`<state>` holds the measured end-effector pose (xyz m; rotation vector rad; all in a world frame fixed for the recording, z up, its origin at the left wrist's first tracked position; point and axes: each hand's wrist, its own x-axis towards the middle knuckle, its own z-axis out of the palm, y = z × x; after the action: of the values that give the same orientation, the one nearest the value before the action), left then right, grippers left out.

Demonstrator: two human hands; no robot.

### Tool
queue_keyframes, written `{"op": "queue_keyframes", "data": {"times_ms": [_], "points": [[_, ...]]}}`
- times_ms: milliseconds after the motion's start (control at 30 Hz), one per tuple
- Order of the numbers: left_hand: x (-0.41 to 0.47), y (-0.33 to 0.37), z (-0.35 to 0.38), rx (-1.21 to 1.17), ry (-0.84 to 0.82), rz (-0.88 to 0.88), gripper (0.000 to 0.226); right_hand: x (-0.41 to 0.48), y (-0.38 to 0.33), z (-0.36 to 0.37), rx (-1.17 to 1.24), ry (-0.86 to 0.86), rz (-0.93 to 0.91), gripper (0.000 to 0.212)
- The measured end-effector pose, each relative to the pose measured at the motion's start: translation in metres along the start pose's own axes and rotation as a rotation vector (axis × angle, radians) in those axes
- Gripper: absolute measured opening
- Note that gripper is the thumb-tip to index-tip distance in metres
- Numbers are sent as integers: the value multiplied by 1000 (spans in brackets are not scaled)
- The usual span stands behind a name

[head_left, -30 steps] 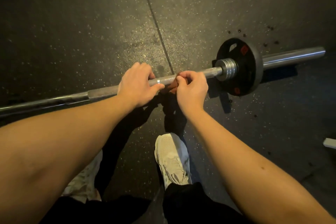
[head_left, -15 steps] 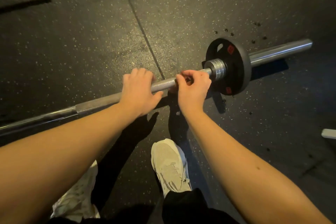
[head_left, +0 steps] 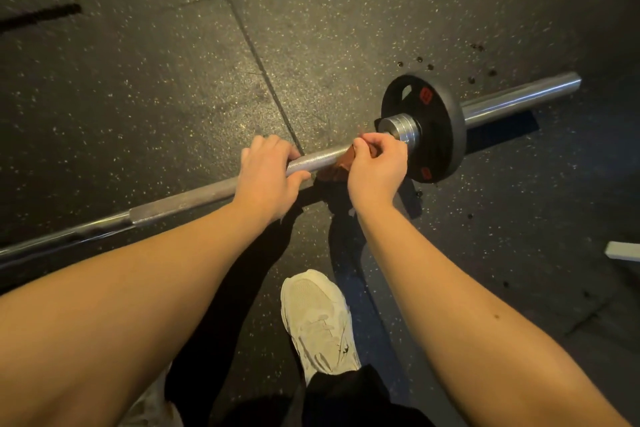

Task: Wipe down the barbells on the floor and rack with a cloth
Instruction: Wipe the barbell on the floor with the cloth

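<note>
The barbell (head_left: 194, 198) lies on the floor (head_left: 138, 80), running 8 to 2 o'clock. Left hand (head_left: 266, 180) curls its fingers (head_left: 265, 144) round it; right hand (head_left: 375, 170) pinches the cloth (head_left: 334, 166) round it by the collar (head_left: 401, 130), at 2 o'clock. Best: wrap tight, steady the barbell, twist right into the collar.

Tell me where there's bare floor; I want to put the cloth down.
Bare floor lies beyond the barbell, left of the weight plate, and right of the shoe, this side of the sleeve. It is crowded between the left hand and the plate, where the right hand holds the cloth.
</note>
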<state>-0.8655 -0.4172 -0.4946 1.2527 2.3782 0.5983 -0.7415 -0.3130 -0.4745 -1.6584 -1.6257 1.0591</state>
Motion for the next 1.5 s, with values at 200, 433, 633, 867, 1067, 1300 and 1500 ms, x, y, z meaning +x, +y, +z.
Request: {"op": "queue_keyframes", "data": {"times_ms": [200, 433, 633, 867, 1067, 1300, 1500], "points": [[-1, -1, 3, -25, 34, 1, 29, -15, 14, 1, 105, -19, 146, 19], [2, -2, 2, -43, 27, 1, 28, 1, 10, 5, 208, 148, 237, 21], [4, 0, 0, -15, 15, -18, 32, -27, 14, 17, 261, 44, 271, 8], [2, 1, -3, -47, 3, -41, 31, 4, 4, 1, 341, 158, 386, 6], [3, -1, -2, -28, 5, -39, 31, -7, 1, 13, 371, 171, 388, 10], [2, -3, 0, -25, 26, -15, 31, -24, 12, 16, 204, -21, 290, 9], [2, 1, -2, -22, 10, -23, 31, 3, -1, 0, 249, 149, 355, 7]]}}
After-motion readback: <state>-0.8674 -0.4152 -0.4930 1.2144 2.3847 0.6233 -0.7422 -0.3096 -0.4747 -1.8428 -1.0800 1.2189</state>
